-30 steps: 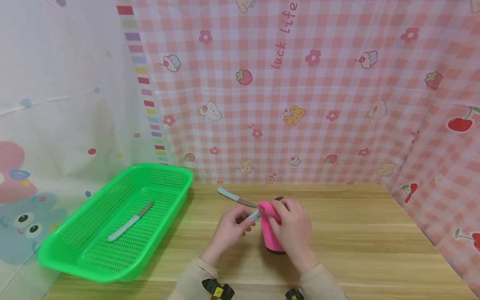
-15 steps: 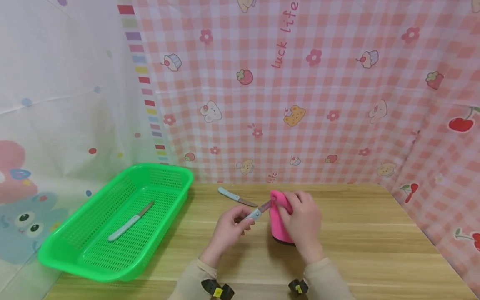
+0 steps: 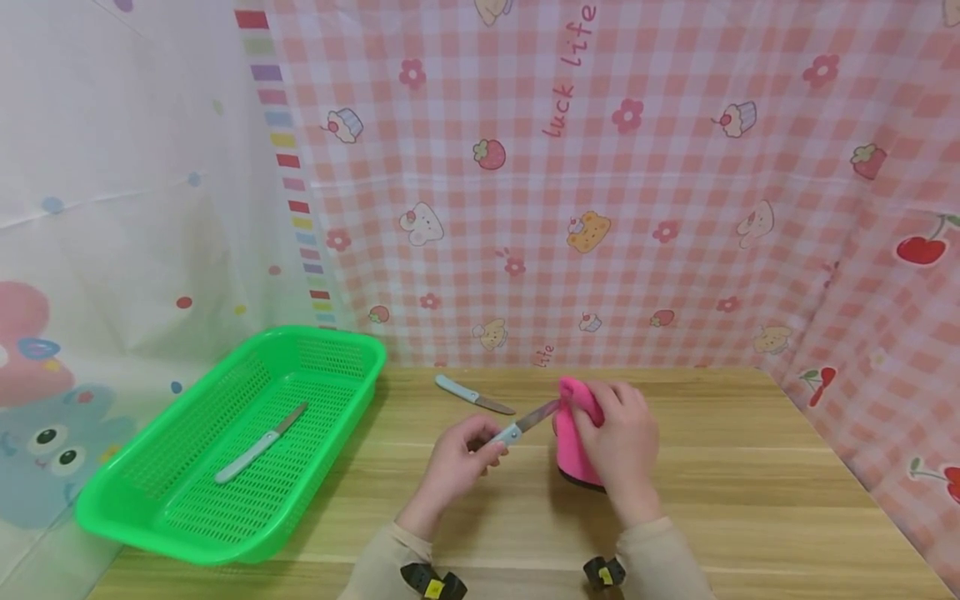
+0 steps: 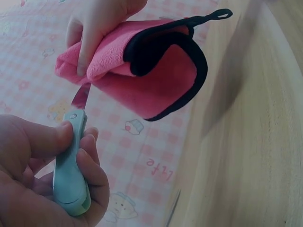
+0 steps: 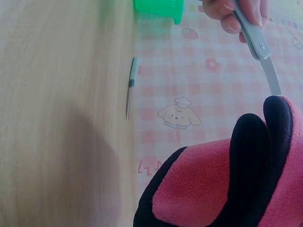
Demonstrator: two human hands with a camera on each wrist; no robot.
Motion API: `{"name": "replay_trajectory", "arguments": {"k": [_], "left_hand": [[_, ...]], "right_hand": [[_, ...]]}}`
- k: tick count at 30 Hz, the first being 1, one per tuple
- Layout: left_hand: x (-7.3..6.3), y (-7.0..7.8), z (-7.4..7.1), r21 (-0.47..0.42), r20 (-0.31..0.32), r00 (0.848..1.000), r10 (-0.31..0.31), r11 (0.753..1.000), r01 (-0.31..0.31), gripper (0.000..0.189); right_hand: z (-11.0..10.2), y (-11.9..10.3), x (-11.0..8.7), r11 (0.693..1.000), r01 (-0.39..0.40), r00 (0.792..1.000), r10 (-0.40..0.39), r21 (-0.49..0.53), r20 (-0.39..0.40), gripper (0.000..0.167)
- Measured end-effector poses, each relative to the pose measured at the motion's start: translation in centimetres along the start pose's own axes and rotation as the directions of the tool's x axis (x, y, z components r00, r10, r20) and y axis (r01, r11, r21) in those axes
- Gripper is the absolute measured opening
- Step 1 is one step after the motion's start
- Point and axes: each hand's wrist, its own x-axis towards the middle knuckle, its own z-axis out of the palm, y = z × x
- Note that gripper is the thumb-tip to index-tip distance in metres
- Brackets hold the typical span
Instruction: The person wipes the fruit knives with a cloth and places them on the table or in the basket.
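Right hand (image 3: 622,437), fingers pinching black-edged pink cloth (image 3: 573,446), has slid towards blade (image 3: 536,417) tip; more blade bare, so wiping stroke seems nearly finished. Left hand (image 3: 459,450) fingers grip folding knife (image 3: 507,435) over bench (image 3: 712,500), short of far edge.

A pink cloth (image 3: 573,446), cropped in the right-wrist view, hides the tip of a folding knife (image 4: 70,156); left of the cloth, the left hand (image 3: 458,452) masks most of the handle (image 3: 507,435) in the head view.

Knife (image 4: 69,170) in left grip (image 4: 33,146), pink cloth (image 4: 139,92) beyond.
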Motion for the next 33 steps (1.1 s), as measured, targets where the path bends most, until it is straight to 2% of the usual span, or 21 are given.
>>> {"name": "replay_trajectory", "arguments": {"k": [7, 11, 17, 20, 26, 33], "left_hand": [[-0.1, -0.3, -0.3, 0.004, -0.008, 1.000, -0.017, 1.000, 0.017, 0.006], [0.0, -0.3, -0.6, -0.001, -0.017, 0.999, -0.040, 0.999, 0.040, 0.005], [0.1, -0.1, -1.0, -0.043, -0.051, 0.998, -0.027, 0.999, 0.025, 0.006], [0.1, 0.0, -1.1, -0.067, -0.069, 0.997, -0.027, 0.998, 0.022, 0.006], [0.1, 0.1, -1.3, -0.101, -0.079, 0.996, -0.047, 0.994, 0.039, 0.004], [0.2, -0.1, -1.3, -0.099, -0.071, 0.997, -0.035, 0.995, 0.027, 0.004]], "right_hand": [[-0.6, 0.2, -0.1, 0.999, -0.045, 0.999, 0.045, 0.002, -0.001, 0.030], [-0.9, 0.2, -0.1, 0.999, -0.041, 0.999, 0.041, 0.010, -0.014, 0.030], [-1.5, -0.3, 0.2, 0.999, -0.029, 1.000, 0.029, 0.021, -0.003, 0.032], [-1.7, -0.7, 0.2, 0.999, -0.004, 1.000, 0.004, 0.035, -0.001, 0.033], [-1.7, -1.6, 0.1, 0.994, 0.095, 0.995, -0.095, 0.060, 0.002, 0.031], [-1.0, -2.7, -0.7, 0.984, 0.157, 0.985, -0.162, 0.081, 0.061, 0.030]]}}
